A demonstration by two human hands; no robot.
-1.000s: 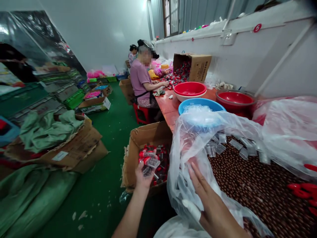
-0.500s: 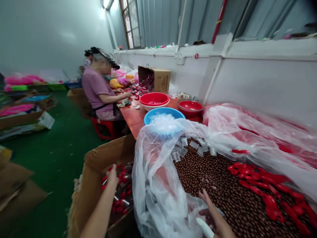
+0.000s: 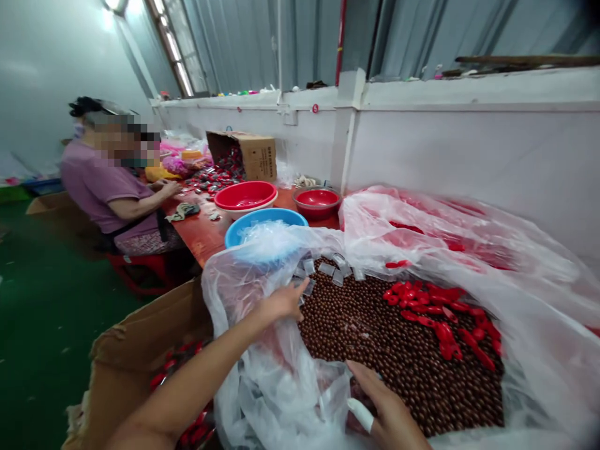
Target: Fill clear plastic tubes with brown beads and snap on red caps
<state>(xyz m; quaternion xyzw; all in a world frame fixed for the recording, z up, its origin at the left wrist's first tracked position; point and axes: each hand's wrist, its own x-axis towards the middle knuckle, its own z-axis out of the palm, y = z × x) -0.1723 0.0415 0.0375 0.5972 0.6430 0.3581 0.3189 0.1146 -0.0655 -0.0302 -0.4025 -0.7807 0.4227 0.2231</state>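
Observation:
My left hand (image 3: pixel 284 303) reaches over the rim of a translucent plastic bag (image 3: pixel 262 381), fingers stretched out and apart, close to several small clear plastic containers (image 3: pixel 309 267). Those containers lie on a wide bed of small brown balls (image 3: pixel 356 325) inside the bag. Lower down, my right hand (image 3: pixel 382 406) rests at the near edge of the balls with thumb and fingers apart; nothing shows in it. A white cover wraps one of its digits. Red plastic pieces (image 3: pixel 445 337) are heaped on the balls at the right.
On my left stands a cardboard box (image 3: pixel 135 337) holding red-and-clear items (image 3: pixel 199 431). Beyond the bag are a blue basin (image 3: pixel 234 234) of clear plastic, a red basin (image 3: pixel 246 195) and a smaller red bowl (image 3: pixel 317 201). A co-worker (image 3: pixel 112 181) sits farther along the table.
My left hand has moved from inside the cardboard box, up and right, to the clear containers. The view has swung right. My right hand stays by the near edge of the balls.

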